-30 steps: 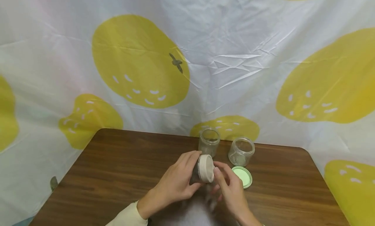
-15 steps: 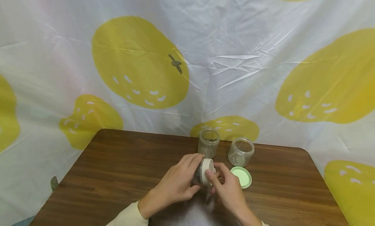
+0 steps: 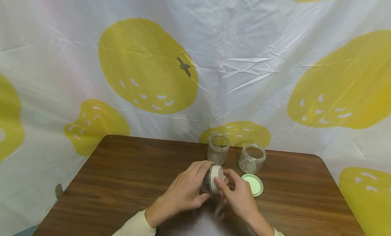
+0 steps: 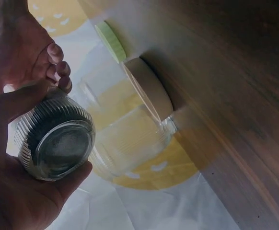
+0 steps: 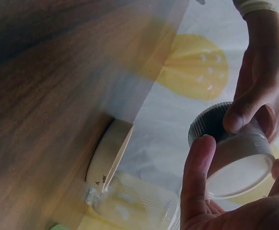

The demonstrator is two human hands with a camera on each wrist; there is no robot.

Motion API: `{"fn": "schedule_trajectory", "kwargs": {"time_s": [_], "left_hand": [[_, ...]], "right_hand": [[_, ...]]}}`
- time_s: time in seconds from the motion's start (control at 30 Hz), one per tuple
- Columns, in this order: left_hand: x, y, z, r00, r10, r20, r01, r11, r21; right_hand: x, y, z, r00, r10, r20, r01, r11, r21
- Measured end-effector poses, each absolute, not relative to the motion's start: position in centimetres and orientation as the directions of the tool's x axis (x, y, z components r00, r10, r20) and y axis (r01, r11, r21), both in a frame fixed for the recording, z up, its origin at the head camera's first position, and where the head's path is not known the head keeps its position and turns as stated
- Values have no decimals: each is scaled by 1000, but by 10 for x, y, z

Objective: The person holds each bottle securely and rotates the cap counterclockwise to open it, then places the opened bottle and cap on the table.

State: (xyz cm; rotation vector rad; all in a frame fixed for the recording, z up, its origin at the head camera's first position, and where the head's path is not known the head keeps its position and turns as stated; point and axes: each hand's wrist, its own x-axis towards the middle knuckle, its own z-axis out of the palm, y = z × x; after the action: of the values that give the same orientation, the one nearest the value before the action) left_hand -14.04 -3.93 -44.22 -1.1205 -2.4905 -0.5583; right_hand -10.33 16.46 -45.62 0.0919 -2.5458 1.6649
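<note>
My left hand (image 3: pixel 186 186) grips a small ribbed glass jar (image 4: pixel 58 139) around its side. The jar is tilted so that its cream lid (image 3: pixel 216 179) points to the right. My right hand (image 3: pixel 239 198) holds that lid by its rim, thumb and fingers on either side, as the right wrist view shows. Dark contents or a dark tint show through the ribbed glass. Behind the hands stand two clear glass jars without lids, a left jar (image 3: pixel 218 151) and a right jar (image 3: pixel 252 158). The held jar's underside faces the left wrist camera.
A pale green lid (image 3: pixel 253 185) lies on the brown wooden table (image 3: pixel 128 171), just right of my right hand. A beige lid (image 4: pixel 151 88) rests near the glass jars, masked by the hands in the head view. A lemon-print cloth (image 3: pixel 244 76) hangs behind the table.
The right thumb has moved across onto the lid's rim, and the held jar has dipped and turned slightly. Over the last half second both hands have hardly moved.
</note>
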Motion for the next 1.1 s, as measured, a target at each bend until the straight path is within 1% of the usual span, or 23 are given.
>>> {"fn": "schedule_trajectory", "kwargs": {"time_s": [0.4,0.77,1.0,1.1], "left_hand": [[-139,-36,-441,-615,633,470,778,585,230],[-146,-34,-441,-599,671,437,796,558,236],[-149,-37,-442,-624,677,390,779,493,388],[-150,-37,-443,-624,682,382,779,502,375]], "right_hand": [[-106,169,-461,-980,-11,199,-187,407,-894],[-110,179,-469,-973,-73,219,-231,360,-904],[-113,184,-471,-915,-131,382,-396,475,-786],[-113,185,-472,-913,-160,375,-405,472,-783]]}}
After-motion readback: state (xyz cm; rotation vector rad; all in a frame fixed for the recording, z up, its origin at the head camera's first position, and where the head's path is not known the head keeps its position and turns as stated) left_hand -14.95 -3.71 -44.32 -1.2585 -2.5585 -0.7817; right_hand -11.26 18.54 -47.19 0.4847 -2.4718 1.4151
